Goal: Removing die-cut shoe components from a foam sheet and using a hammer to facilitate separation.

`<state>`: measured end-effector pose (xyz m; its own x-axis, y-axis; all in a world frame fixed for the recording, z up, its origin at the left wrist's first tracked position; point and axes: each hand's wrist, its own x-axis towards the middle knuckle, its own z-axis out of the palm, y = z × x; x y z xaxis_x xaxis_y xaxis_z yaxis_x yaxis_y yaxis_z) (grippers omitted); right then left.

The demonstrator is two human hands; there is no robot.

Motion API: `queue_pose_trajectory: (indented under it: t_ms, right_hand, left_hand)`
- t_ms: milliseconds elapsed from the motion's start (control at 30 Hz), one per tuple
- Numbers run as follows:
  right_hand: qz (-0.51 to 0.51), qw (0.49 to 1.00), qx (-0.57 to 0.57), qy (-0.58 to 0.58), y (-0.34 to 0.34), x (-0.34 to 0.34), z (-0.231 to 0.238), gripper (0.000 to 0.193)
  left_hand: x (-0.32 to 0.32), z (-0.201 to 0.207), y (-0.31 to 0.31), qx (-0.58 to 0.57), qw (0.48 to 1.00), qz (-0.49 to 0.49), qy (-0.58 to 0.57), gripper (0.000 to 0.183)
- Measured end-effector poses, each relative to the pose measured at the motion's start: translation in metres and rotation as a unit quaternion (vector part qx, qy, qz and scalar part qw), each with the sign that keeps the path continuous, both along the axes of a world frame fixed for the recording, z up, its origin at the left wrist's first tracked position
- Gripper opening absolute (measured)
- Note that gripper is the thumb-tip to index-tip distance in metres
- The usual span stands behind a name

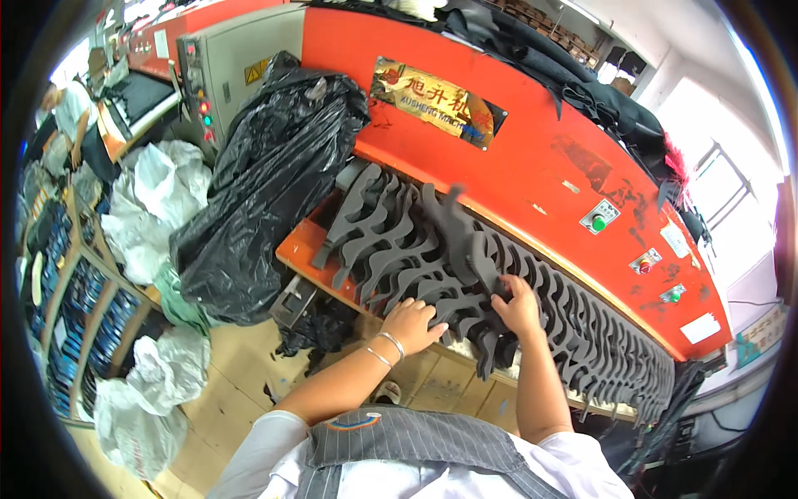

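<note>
Dark grey, wavy cut-out pieces (598, 349) stand packed side by side in a long row along the front of a red machine. My right hand (517, 308) grips a wavy piece (480, 264) by its near end, thumb on the left and fingers over it. Part of that piece is smeared by motion, tilted above the row. My left hand (407, 323), a silver bangle on its wrist, closes on the near ends of wavy pieces (436, 291) just left of the right hand. Its thumb points right; how many pieces it holds is hidden.
The red machine (532, 125) rises behind the row, with green and red buttons on its front. A black plastic bag (266, 183) bulges at the row's left end. White bags (158, 200) and a rack of dark blue pieces (75, 324) stand left. Another person (75, 116) is far left.
</note>
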<state>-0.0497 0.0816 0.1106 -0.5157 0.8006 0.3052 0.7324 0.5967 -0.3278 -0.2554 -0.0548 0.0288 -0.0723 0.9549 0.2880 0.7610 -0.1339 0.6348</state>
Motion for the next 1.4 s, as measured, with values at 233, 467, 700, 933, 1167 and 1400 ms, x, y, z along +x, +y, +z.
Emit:
queue_pose_trajectory:
  t_ms: [233,467,700,933,1167,1400]
  right_hand:
    - [-0.104,0.992,-0.07,0.026,-0.007,0.011,-0.018,0.041]
    - [-0.015,0.989,0.04,0.143,0.019,-0.033,0.084,0.015]
    - [0.16,0.971,0.006,0.179,0.102,-0.165,0.118,0.012]
    - [0.227,0.974,0.0,0.007,0.145,-0.28,0.03,0.018]
    - [0.082,0.952,-0.08,-0.283,0.088,-0.333,0.022,0.019]
    - [0.08,0.929,-0.055,-0.358,0.075,-0.358,0.022,0.016]
  left_hand:
    - [-0.01,-0.012,0.0,0.0,1.0,-0.001,-0.017,0.039]
    - [-0.019,0.01,0.01,-0.046,0.998,-0.041,0.0,0.043]
    - [-0.048,0.06,0.039,-0.19,0.958,-0.212,0.045,0.052]
    - [-0.154,0.122,0.061,-0.192,0.878,-0.341,-0.275,0.033]
    - [-0.262,0.072,0.144,0.114,0.993,0.03,-0.003,0.02]
    - [-0.269,0.026,0.142,0.061,0.982,0.107,0.146,0.03]
